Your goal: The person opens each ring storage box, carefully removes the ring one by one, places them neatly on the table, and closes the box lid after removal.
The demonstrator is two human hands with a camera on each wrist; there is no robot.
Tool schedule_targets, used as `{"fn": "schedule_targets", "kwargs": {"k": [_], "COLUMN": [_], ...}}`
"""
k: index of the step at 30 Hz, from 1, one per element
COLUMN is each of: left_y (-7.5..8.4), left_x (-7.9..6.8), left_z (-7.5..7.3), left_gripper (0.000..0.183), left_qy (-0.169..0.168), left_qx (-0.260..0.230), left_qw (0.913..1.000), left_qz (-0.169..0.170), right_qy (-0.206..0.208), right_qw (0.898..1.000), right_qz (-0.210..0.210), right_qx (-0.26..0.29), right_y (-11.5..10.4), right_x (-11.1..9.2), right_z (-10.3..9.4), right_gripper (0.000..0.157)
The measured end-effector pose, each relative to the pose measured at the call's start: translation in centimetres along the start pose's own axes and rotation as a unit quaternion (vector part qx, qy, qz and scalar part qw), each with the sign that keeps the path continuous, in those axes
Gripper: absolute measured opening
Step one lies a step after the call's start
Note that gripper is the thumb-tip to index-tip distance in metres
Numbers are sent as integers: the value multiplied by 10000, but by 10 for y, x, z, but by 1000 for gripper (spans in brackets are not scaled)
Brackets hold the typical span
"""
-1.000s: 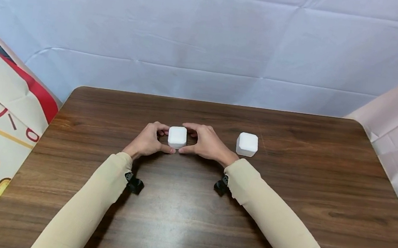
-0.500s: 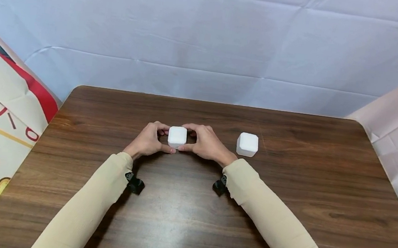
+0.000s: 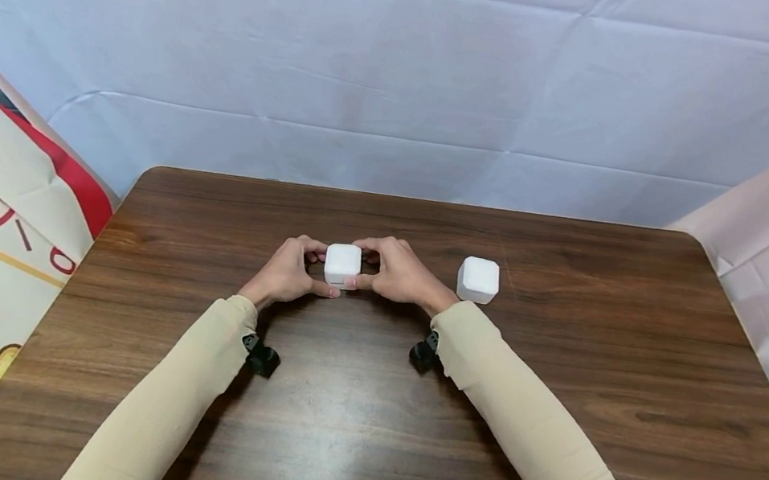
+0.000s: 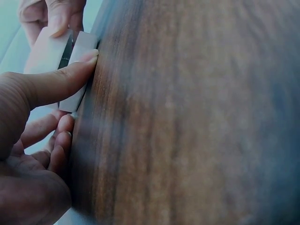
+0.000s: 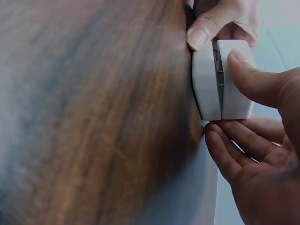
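Note:
A small white box (image 3: 343, 261) with rounded corners stands on the wooden table between both hands. Its base (image 5: 205, 86) sits on the tabletop, and its lid (image 5: 238, 101) is parted from it by a narrow, uneven dark gap. My left hand (image 3: 284, 269) holds the base, thumb in front low down and fingers behind. With thumb and fingers my right hand (image 3: 400, 273) pinches the lid from the other side. The left wrist view shows the same gap between lid (image 4: 44, 55) and base (image 4: 75, 96), with the left thumb across the base.
A second white box (image 3: 478, 279), similar in shape and closed, stands to the right of the right hand. The brown tabletop (image 3: 333, 412) reaches back to a pale cloth (image 3: 406, 73). Printed sheets hang at both sides.
The right hand has shifted slightly left and up, its thumb now higher on the box front. A thin seam has appeared below the lid. The left hand stays put.

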State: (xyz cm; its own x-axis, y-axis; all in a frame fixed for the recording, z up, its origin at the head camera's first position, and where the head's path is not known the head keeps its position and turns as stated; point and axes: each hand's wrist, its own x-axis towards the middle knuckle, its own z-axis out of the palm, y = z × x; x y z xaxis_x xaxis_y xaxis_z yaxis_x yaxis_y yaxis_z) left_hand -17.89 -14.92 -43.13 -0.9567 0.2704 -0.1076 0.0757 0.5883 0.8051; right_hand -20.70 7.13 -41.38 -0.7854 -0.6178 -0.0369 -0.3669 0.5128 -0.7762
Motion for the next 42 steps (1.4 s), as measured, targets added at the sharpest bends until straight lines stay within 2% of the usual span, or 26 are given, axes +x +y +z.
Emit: {"fn": "schedule_targets", "kwargs": {"k": [7, 15, 28, 37, 42], "left_y": [0, 0, 0, 0, 0], "left_x": [0, 0, -1, 0, 1], "left_z": [0, 1, 1, 2, 1], "left_gripper": [60, 59, 54, 52, 56], "left_qy": [33, 52, 63, 114, 119], "left_qx": [43, 43, 84, 50, 40], "left_qw": [10000, 10000, 9999, 9999, 9999], "left_qz": [43, 58, 50, 76, 31], "right_qy": [-216, -410, -563, -456, -328], "right_qw": [9986, 9926, 9843, 9807, 9768], "right_qz": [100, 325, 754, 1088, 1343], "right_qx": [467, 1096, 1496, 1558, 1638], "right_y": [3, 3, 2, 3, 2], "right_x": [4, 9, 13, 12, 12], "right_z": [-6, -10, -17, -18, -17], "right_gripper": [49, 45, 47, 51, 59]}}
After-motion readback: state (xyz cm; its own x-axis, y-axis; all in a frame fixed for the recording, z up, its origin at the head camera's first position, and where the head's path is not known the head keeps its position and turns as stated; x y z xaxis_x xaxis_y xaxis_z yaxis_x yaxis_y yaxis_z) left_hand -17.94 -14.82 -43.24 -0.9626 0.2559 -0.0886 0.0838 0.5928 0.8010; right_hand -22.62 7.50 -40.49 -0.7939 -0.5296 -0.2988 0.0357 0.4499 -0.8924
